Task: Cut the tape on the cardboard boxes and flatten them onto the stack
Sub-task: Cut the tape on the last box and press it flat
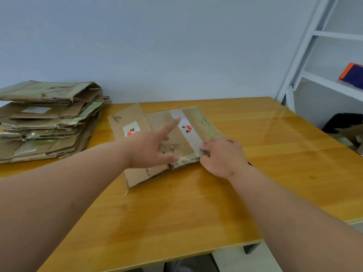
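Pressing down on a flattened box (pixel 176 138) mid-table (pixel 176 213): left hand (pixel 151 148) fingers spread flat, right hand (pixel 222 156) pinching its near edge. Labels show red-black marks, print too blurry to read. Stack (pixel 49 120) sits far left.

Flattened taped box (pixel 172 142) lies near the cardboard stack (pixel 49 120).

A yellow wooden bench (pixel 196 209) with a glossy top fills the middle of the scene, its far edge against a pale wall. On its far left lies a tall stack of flattened boxes (pixel 49 122), uneven at the edges. Near the middle, slightly to the far side, a flattened cardboard box (pixel 157 122) lies flat on the wood, with a grey strip of tape (pixel 188 132) across it and a white label with red marks.
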Demonstrator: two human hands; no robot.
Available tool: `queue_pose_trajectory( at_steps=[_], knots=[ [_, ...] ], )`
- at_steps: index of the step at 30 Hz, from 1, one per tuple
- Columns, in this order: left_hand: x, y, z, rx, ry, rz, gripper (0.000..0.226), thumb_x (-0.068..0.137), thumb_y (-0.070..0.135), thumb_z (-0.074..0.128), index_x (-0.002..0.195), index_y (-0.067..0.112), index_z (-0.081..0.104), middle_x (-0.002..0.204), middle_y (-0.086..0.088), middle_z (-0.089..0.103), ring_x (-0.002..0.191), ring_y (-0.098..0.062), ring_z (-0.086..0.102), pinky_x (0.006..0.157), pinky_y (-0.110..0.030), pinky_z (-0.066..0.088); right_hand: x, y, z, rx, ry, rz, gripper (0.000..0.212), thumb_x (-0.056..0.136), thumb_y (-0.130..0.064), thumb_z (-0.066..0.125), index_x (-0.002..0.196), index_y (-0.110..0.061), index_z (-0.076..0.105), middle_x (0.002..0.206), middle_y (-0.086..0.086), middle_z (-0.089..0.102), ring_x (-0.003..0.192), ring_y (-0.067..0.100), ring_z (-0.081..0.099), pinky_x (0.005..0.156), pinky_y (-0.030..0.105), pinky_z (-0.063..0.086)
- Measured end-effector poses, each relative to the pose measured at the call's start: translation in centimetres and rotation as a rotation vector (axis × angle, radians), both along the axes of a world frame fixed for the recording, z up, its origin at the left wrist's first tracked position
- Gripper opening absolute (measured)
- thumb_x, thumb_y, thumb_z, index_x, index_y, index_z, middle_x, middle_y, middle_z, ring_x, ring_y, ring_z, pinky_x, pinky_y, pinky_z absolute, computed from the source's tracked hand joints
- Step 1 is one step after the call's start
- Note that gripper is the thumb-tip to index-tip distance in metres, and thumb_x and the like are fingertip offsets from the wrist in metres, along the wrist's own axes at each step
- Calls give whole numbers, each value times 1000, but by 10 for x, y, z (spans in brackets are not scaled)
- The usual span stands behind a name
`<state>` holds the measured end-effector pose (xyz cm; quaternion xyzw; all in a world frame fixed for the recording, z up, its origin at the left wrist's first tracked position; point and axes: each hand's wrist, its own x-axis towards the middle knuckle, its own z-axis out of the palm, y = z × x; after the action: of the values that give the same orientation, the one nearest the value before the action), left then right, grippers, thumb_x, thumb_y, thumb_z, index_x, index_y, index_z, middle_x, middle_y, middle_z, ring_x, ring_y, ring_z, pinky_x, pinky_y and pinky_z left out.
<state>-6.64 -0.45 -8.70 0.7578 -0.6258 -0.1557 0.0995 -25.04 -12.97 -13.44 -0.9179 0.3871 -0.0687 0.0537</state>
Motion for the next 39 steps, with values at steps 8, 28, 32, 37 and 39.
queue_pose_trajectory(
  at_steps=[8,28,32,37,39],
  knots=[
    [42,11,-34,370,-320,168,82,86,75,21,151,39,-11,161,5,-14,149,-21,-5,119,-53,12,15,9,1,209,16,-100,76,90,-72,28,148,-23,35,149,0,46,137,24,41,117,54,21],
    [46,32,-23,274,-231,85,55,93,36,51,144,50,32,145,11,35,131,-19,35,111,-46,32,61,36,8,144,236,-102,44,91,-35,35,132,-27,48,134,7,47,125,34,42,112,54,20],
    [55,37,-40,365,-254,147,83,84,67,49,150,50,1,162,8,-8,149,-27,-6,119,-54,2,60,40,2,156,236,-94,67,88,-68,25,138,-28,45,136,7,51,126,34,44,112,57,15],
    [56,40,-31,477,-363,112,93,73,87,36,149,51,-5,162,13,-4,149,-23,3,115,-55,8,63,37,-1,122,337,-33,92,75,-87,32,146,-28,36,149,5,39,137,33,36,113,60,13],
    [53,40,-22,484,-385,85,85,75,87,31,148,54,4,161,13,8,147,-24,13,113,-57,11,61,31,-1,166,326,3,90,80,-82,35,152,-28,28,158,4,26,144,31,26,114,61,10]
  ],
)
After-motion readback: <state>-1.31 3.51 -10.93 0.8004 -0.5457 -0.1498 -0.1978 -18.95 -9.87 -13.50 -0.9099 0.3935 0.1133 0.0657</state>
